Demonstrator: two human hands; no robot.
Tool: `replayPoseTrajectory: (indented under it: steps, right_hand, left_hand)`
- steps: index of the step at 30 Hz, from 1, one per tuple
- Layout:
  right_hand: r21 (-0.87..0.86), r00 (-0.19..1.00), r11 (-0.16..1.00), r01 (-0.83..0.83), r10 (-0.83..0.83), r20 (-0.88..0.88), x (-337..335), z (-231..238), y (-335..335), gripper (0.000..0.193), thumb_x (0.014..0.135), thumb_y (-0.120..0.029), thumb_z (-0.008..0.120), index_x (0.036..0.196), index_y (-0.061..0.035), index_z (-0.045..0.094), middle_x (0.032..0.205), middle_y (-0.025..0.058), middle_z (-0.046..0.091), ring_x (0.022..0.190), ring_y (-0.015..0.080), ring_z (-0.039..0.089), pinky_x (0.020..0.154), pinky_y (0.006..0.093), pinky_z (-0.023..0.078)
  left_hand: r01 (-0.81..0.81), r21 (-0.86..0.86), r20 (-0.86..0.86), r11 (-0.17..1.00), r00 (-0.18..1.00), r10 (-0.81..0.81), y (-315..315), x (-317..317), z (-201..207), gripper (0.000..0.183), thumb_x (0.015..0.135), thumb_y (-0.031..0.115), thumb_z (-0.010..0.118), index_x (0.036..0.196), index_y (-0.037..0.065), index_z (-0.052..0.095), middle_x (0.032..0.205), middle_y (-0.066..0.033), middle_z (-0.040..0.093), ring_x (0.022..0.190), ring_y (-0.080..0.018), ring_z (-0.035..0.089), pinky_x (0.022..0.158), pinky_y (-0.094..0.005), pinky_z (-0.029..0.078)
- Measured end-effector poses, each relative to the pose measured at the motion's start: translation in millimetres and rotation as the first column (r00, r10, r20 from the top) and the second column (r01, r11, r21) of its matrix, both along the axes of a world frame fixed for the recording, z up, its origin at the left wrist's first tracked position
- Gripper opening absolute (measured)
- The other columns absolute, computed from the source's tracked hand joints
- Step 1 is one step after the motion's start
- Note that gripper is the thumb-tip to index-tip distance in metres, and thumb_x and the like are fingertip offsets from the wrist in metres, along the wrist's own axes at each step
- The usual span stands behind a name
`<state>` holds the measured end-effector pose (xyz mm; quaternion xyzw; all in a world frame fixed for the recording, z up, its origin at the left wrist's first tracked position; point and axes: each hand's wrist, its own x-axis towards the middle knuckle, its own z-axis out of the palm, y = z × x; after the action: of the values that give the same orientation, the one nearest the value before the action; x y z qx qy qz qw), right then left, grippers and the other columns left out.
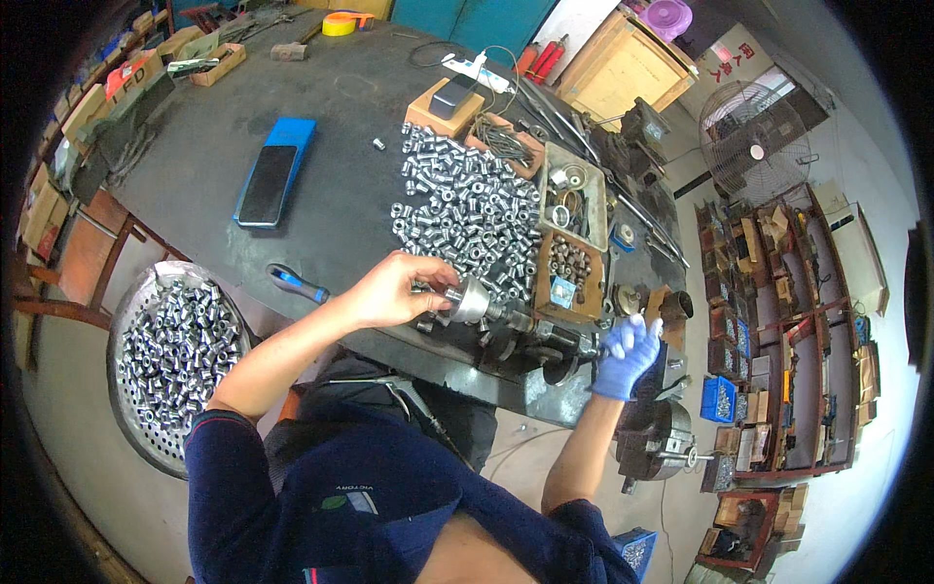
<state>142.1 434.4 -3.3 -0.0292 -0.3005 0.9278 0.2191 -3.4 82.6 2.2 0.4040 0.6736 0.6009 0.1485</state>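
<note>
Navy-blue cloth shirt (321, 516) foremost. Beyond, bare left hand (407, 290), fingertips closed about the near end of a silver, conical metal chuck (474, 303), immediately to its right; long axis running rightward toward blue-gloved right hand (628, 354), farther from the chuck, with grip impossible to tell.

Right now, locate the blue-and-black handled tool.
The tool lies left of centre in the head view, by the near edge of the bench, left of the left hand.

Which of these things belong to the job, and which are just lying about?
Likely in the job:
chuck, at the left hand
piled metal parts
tray of similar parts

Probably just lying about:
yellow tape
big fan
blue-handled tool
</note>
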Motion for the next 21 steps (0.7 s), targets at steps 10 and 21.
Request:
replayPoseTrajectory:
  steps: [10,21]
  right_hand:
    - [0.25,0.778,0.903,0.348,-0.428,0.461,0,-111,0,0.034,0.086,-0.037,0.051,0.078,-0.0056,0.06,0.063,0.0036,0.058,0.043,0.0109,0.046,0.034,0.021,0.032]
    - [0.164,0.788,0.934,0.317,-0.356,0.503,24,-102,-14,0.031,0.085,-0.035,0.054,0.078,-0.0046,0.06,0.055,0.0016,0.054,0.038,0.009,0.044,0.029,0.0206,0.03]
  left_hand:
    - [0.093,0.045,0.204,0.995,0.974,-0.1,6,-6,-6,0.022,0.071,0.001,0.069,0.092,-0.002,0.061,0.085,-0.0066,0.063,0.08,-0.0114,0.058,0.075,-0.027,0.047]
    - [0.121,0.14,0.392,0.983,0.905,-0.167,7,-6,-11,0.013,0.076,0.0,0.064,0.086,-0.006,0.059,0.076,-0.0088,0.062,0.068,-0.0128,0.06,0.064,-0.0255,0.049]
